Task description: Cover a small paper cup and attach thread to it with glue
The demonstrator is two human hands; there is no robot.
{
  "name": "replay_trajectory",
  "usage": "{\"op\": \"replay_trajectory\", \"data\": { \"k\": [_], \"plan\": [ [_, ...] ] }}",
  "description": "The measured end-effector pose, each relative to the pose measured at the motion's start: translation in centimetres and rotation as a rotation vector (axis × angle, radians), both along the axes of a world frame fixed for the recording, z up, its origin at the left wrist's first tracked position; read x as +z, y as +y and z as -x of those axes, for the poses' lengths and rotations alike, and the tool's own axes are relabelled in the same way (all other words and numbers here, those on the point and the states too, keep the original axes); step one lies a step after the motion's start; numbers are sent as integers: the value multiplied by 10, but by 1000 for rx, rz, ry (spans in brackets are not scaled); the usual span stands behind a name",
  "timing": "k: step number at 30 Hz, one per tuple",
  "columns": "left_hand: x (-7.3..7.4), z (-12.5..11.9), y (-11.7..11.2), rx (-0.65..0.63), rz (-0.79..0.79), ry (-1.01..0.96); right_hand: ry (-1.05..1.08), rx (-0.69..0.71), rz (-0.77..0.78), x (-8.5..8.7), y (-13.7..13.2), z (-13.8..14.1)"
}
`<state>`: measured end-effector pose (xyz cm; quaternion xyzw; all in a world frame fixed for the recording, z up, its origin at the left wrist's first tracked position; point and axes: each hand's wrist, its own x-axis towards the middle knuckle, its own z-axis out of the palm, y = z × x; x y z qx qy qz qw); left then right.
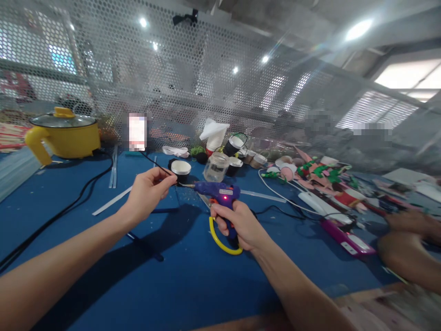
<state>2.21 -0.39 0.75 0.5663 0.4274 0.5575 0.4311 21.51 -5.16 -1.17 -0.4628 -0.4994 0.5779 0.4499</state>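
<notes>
Both forearms reach in from the near edge over the blue worktop (pixel 103 276). My right hand (pixel 237 225) has its grip closed full around the handle of the purple glue gun (pixel 217 191), whose red light glows just above my knuckles; a yellow loop (pixel 220 241) curls below the fist. My left hand (pixel 148 188) pinches a thin black wire (pixel 155 165) between thumb and fingertips, the grip tight on it, and its held end sits right at the gun's nozzle, just left of the right-hand grip. Beyond the nozzle stand a black pot with a white lid (pixel 181 169) and a clear jar (pixel 215 168). Well left of my left grip sits a yellow cooking pot (pixel 64 133). Far right of my right grip, another person's hands (pixel 409 239) work beside a pink phone (pixel 347 236).
</notes>
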Motion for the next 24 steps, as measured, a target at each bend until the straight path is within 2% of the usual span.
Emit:
{"op": "replay_trajectory", "data": {
  "k": [18, 24],
  "plan": [
    [1, 0, -2, -15, 7, -9, 30, 13, -4, 2, 0, 0],
    [0, 1, 0, -9, -3, -14, -17, 51, 22, 2, 0, -1]
  ]
}}
